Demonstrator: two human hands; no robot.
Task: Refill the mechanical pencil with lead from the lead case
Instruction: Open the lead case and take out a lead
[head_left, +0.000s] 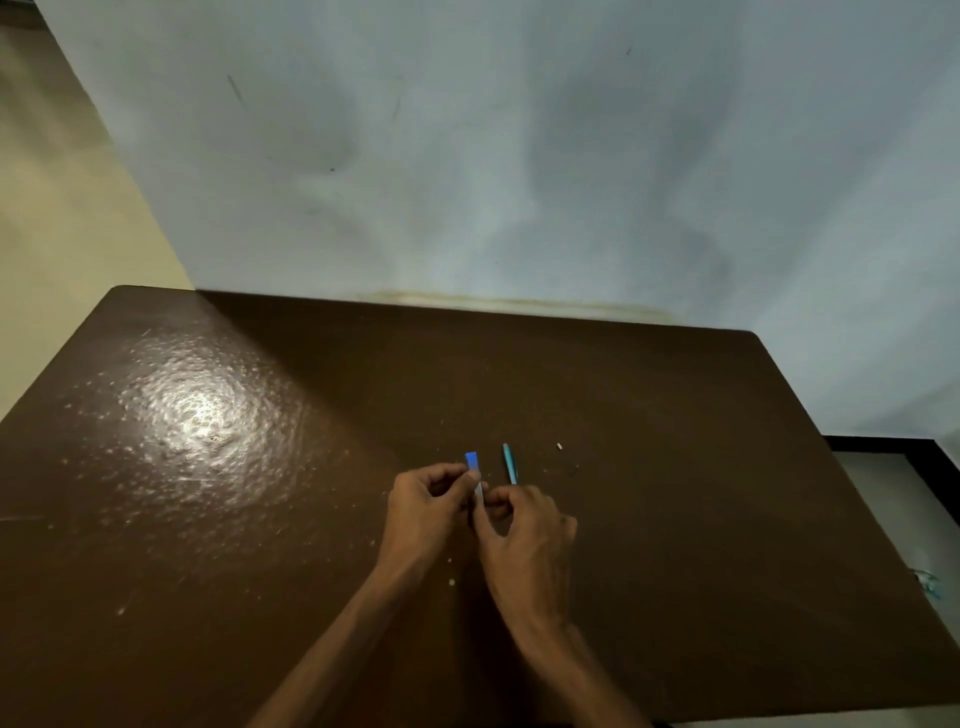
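Both hands meet over the middle of the brown table (260, 519). The lead case (473, 465) is a slim case with a blue far end and a pale near part. My left hand (426, 499) pinches it from the left, and my right hand (524, 525) grips its near end from the right. The teal mechanical pencil (510, 463) lies on the table just right of the case, pointing away from me, with its near end hidden behind my right hand. A tiny white piece (559, 446), perhaps the pencil's cap or eraser, lies farther right.
The table's far edge stands against a pale blue-grey wall (519, 182). A bright glare patch shows on the table's left part. Small white specks (452, 582) lie near my wrists. The table's right edge drops to a floor strip.
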